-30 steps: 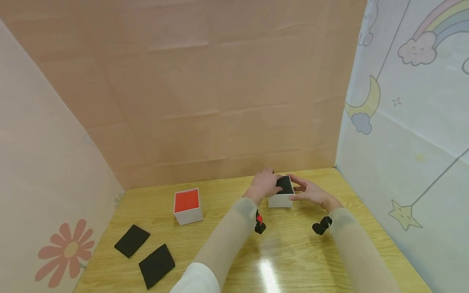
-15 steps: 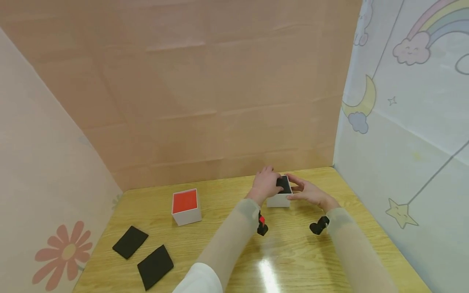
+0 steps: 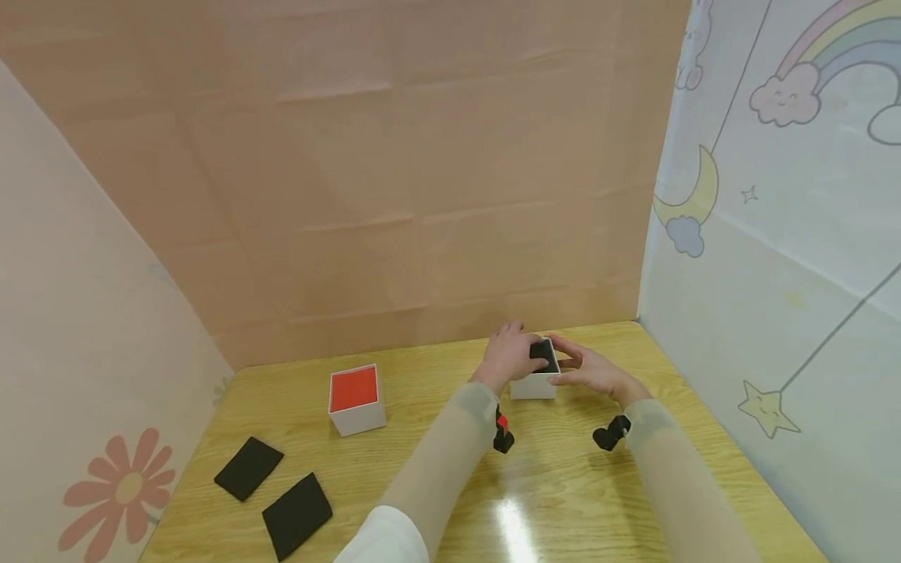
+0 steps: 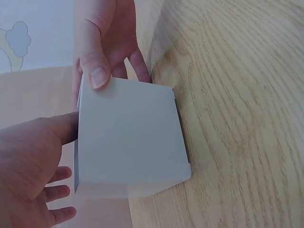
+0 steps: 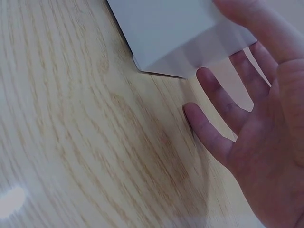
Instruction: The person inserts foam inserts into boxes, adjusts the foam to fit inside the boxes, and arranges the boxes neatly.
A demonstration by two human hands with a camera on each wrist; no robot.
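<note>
At the back right stands a small white box [image 3: 533,387] with a black pad [image 3: 543,355] inside its upward opening. My left hand [image 3: 510,354] is at the left side of the box, with thumb and forefinger over the black pad; I cannot tell whether they pinch it. In the left wrist view, one digit of the left hand [image 4: 28,166] goes in behind the box's rim, while other fingers stay outside. My right hand [image 3: 594,370] holds the box from the right, its thumb on the near face; its lower fingers stand spread in the right wrist view.
To the left stands another white box [image 3: 360,420] with a red top surface [image 3: 354,388]. Two black square pads, one farther back [image 3: 249,467] and one nearer [image 3: 298,516], lie on the wooden table [image 3: 549,485] at the front left. A brown wall and patterned side panels enclose the table.
The hands, the box and the black pad keep nearly the same places relative to each other. The whole head view has shifted slightly.
</note>
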